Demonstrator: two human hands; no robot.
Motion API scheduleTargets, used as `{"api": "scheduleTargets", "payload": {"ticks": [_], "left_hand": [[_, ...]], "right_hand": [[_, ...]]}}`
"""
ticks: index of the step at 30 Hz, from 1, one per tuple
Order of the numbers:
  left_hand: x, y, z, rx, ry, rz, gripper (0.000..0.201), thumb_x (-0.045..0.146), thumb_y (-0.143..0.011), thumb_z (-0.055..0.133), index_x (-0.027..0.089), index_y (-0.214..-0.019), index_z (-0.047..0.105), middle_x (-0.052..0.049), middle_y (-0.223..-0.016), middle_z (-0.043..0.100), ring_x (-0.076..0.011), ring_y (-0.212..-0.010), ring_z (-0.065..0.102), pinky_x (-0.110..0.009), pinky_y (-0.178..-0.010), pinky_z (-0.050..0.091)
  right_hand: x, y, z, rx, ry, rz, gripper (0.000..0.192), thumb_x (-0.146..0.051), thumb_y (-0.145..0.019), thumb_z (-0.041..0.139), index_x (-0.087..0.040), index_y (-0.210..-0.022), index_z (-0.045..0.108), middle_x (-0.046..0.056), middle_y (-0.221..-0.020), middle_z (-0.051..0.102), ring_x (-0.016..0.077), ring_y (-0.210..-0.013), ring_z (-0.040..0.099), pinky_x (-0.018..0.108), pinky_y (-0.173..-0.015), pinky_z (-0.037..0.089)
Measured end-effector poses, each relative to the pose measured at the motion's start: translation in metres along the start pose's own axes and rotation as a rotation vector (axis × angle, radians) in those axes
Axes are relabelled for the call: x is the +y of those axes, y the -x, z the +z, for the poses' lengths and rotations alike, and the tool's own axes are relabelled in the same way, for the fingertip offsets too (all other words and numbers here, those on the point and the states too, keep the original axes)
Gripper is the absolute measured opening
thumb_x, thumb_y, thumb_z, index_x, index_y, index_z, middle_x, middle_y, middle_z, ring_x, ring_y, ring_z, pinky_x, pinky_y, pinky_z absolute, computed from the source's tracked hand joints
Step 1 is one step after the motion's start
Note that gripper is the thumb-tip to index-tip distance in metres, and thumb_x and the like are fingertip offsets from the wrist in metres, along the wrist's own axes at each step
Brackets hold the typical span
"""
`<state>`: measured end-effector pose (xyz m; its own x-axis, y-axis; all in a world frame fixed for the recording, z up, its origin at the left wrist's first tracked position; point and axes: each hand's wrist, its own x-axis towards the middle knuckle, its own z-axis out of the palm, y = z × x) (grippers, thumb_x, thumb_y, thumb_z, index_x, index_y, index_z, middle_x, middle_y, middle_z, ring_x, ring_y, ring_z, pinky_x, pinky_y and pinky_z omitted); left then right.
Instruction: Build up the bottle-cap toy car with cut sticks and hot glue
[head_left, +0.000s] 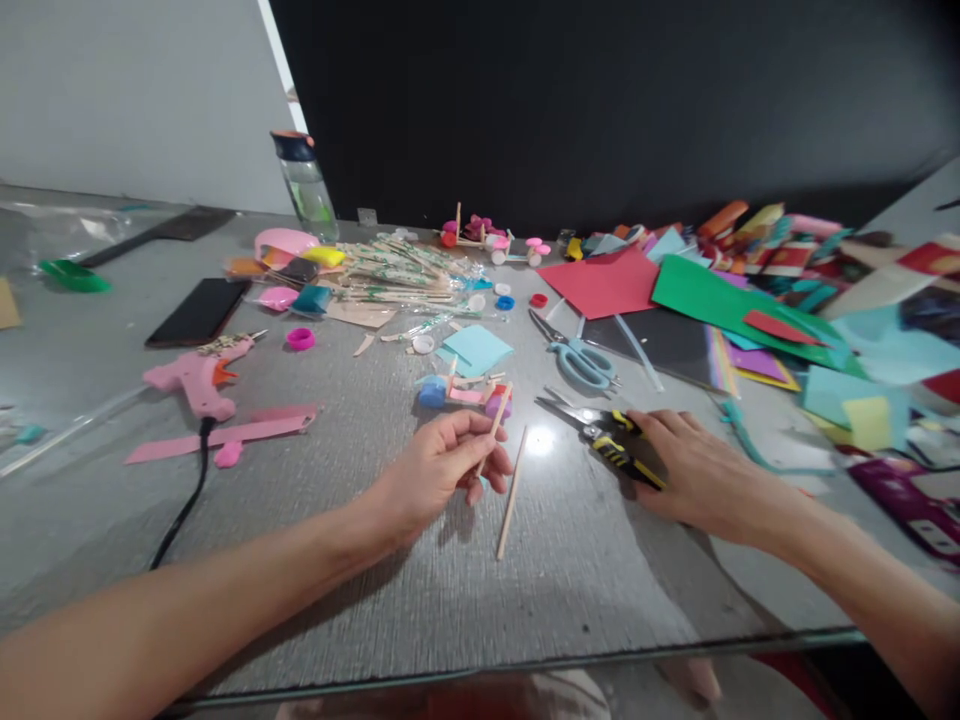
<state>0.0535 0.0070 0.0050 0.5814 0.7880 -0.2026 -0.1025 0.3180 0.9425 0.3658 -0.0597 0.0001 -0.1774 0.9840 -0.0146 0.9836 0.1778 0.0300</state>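
My left hand [461, 455] pinches a thin wooden stick [501, 418] between thumb and fingers, holding it tilted above the table. A second wooden stick [513, 495] lies on the table just to the right of it. My right hand [686, 465] is closed over the handle ends of black-and-yellow pliers [616, 455], whose jaws lie apart and point left. Behind my left hand stands a small toy car [466, 392] with blue, red and purple bottle-cap wheels, partly hidden by the hand and stick.
Light-blue scissors [581, 360] lie behind the pliers. A pink glue gun [202, 375] with its cord and a phone [199, 312] are at left. Wrapped wooden sticks [405, 270] and a water bottle [306, 185] stand farther back. Coloured sheets [600, 282] pile up at right.
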Motion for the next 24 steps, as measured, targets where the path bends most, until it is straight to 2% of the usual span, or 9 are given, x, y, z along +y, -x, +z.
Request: {"api": "scheduleTargets", "payload": {"ticks": [3, 7, 13, 20, 24], "left_hand": [[0.000, 0.000, 0.000, -0.003, -0.005, 0.021, 0.013, 0.026, -0.092, 0.059, 0.014, -0.095, 0.060, -0.002, -0.074, 0.067, -0.0097, -0.060, 0.063, -0.015, -0.043, 0.037], [0.000, 0.001, 0.001, -0.004, -0.018, 0.025, 0.014, 0.028, -0.094, 0.058, 0.014, -0.091, 0.061, 0.000, -0.071, 0.063, -0.0084, -0.057, 0.059, -0.014, -0.040, 0.034], [0.001, 0.002, 0.001, -0.005, -0.024, 0.049, 0.016, 0.030, -0.096, 0.056, 0.015, -0.092, 0.061, 0.001, -0.069, 0.061, -0.0079, -0.055, 0.057, -0.015, -0.039, 0.033], [0.001, 0.004, 0.004, -0.041, -0.041, 0.086, 0.017, 0.030, -0.096, 0.055, 0.015, -0.091, 0.061, 0.002, -0.067, 0.060, -0.0074, -0.055, 0.055, -0.014, -0.041, 0.034], [0.000, 0.005, 0.005, -0.057, -0.052, 0.124, 0.019, 0.032, -0.095, 0.056, 0.015, -0.085, 0.060, 0.000, -0.070, 0.063, -0.0071, -0.054, 0.056, -0.015, -0.041, 0.034]], "right_hand": [[-0.003, 0.001, -0.004, 0.006, -0.028, 0.004, 0.060, -0.032, -0.081, 0.056, -0.006, -0.134, 0.049, 0.022, -0.121, 0.060, 0.0394, -0.115, 0.056, 0.055, -0.099, 0.049], [-0.015, 0.008, -0.012, 0.068, -0.206, 0.033, 0.056, -0.035, -0.087, 0.052, -0.014, -0.138, 0.045, 0.019, -0.126, 0.061, 0.0361, -0.115, 0.061, 0.055, -0.099, 0.050], [-0.036, 0.024, -0.030, -0.021, -0.458, -0.050, 0.059, -0.031, -0.089, 0.056, -0.028, -0.146, 0.039, 0.009, -0.138, 0.062, 0.0286, -0.117, 0.066, 0.042, -0.096, 0.057], [-0.062, 0.019, -0.040, 0.042, -0.425, -0.143, 0.052, -0.030, -0.089, 0.058, -0.024, -0.139, 0.045, 0.012, -0.136, 0.063, 0.0277, -0.117, 0.067, 0.038, -0.092, 0.059], [-0.069, 0.014, -0.039, -0.002, -0.485, -0.125, 0.051, -0.028, -0.086, 0.057, -0.023, -0.135, 0.046, 0.012, -0.130, 0.066, 0.0274, -0.111, 0.069, 0.038, -0.086, 0.060]]}}
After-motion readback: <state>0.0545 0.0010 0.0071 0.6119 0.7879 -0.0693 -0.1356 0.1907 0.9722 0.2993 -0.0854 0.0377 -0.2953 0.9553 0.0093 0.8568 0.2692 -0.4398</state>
